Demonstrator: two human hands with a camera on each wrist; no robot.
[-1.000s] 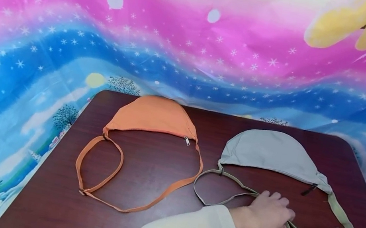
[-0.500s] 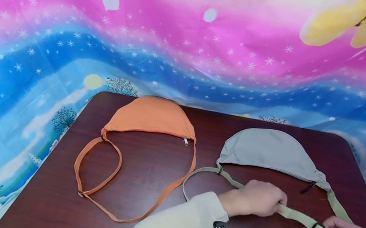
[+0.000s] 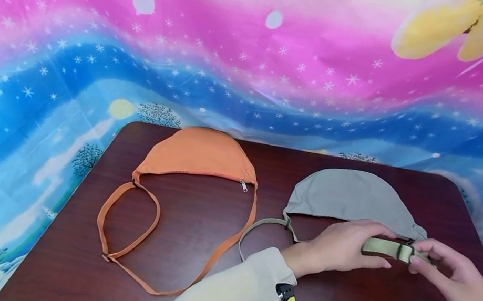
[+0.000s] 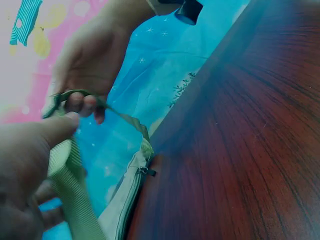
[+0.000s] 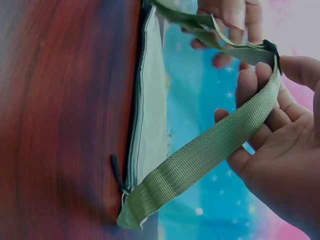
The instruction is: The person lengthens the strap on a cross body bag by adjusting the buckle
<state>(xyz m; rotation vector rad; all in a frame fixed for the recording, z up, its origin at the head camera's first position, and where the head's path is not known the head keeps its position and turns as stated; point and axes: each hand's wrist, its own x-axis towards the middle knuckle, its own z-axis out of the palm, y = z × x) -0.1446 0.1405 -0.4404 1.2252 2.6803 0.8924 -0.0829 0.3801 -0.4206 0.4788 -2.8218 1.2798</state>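
The grey bag lay on the table, right of the orange bag. Its strap was raised just in front of it. The left hand gripped the strap; the right hand pinched it at the dark slider. Judged mid-adjustment: the strap was lifted, not yet laid flat.

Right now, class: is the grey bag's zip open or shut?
Shut: the grey bag lies flat, its zip line closed along the edge to the pull.
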